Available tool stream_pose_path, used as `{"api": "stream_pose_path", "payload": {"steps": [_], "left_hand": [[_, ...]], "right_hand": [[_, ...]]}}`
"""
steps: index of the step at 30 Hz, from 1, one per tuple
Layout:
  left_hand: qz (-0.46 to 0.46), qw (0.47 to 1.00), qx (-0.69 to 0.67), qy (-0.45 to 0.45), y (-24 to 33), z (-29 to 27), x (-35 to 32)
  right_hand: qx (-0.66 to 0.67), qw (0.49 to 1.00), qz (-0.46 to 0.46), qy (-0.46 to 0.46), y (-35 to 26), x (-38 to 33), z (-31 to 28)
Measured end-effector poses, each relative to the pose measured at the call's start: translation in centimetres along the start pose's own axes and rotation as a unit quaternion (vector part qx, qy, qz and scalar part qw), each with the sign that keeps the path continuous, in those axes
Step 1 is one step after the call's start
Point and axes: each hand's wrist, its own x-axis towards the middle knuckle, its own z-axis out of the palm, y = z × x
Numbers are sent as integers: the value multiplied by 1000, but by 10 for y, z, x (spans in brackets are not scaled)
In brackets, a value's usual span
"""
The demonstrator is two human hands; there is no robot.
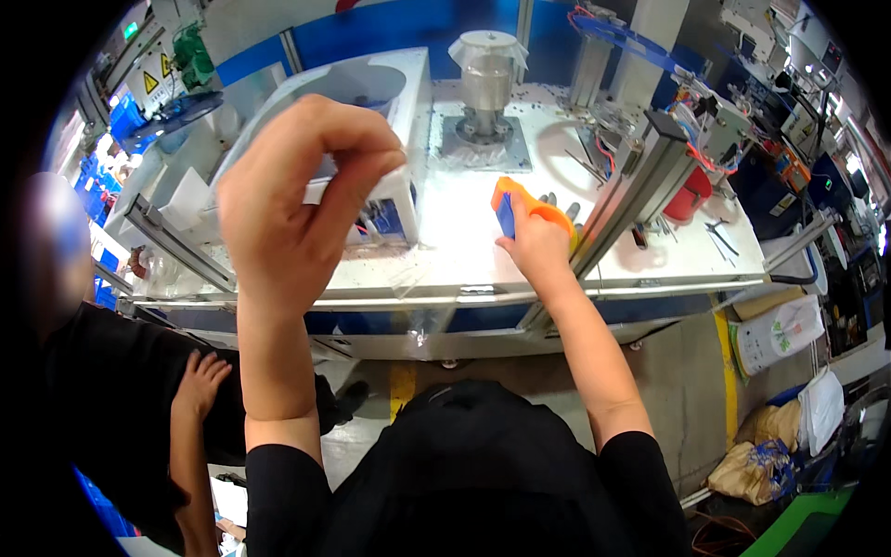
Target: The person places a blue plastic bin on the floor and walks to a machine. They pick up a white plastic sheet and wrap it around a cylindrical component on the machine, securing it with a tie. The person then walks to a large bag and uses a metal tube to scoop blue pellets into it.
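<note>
My left hand [292,200] is raised close to the camera, thumb and fingers pinched on the end of a clear tape strip [422,297] that stretches down toward the table's front edge. My right hand [536,243] rests on the white work table [455,251] and grips an orange and blue tape dispenser [520,206]. A slanted aluminium profile [631,190] runs just right of that hand.
A metal cylinder on a grey base plate [485,102] stands at the back of the table. A white housing [390,121] sits behind my left hand. A red cup [689,195] and loose tools lie right. Another person in black [121,408] stands at left. Sacks [780,334] lie on the floor right.
</note>
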Motion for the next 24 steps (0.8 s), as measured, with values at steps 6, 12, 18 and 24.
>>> {"api": "stream_pose_path", "payload": {"steps": [6, 12, 18, 24], "left_hand": [[-67, 995, 4, -71, -11, 2, 4], [-176, 983, -17, -52, -49, 16, 10], [-288, 948, -127, -47, -144, 23, 38], [-355, 929, -105, -19, -295, 66, 67]], "right_hand": [[581, 807, -77, 75, -15, 25, -51], [814, 532, -152, -175, -42, 28, -77], [824, 549, 7, -138, -41, 59, -58], [720, 683, 124, -17, -29, 141, -31]]}}
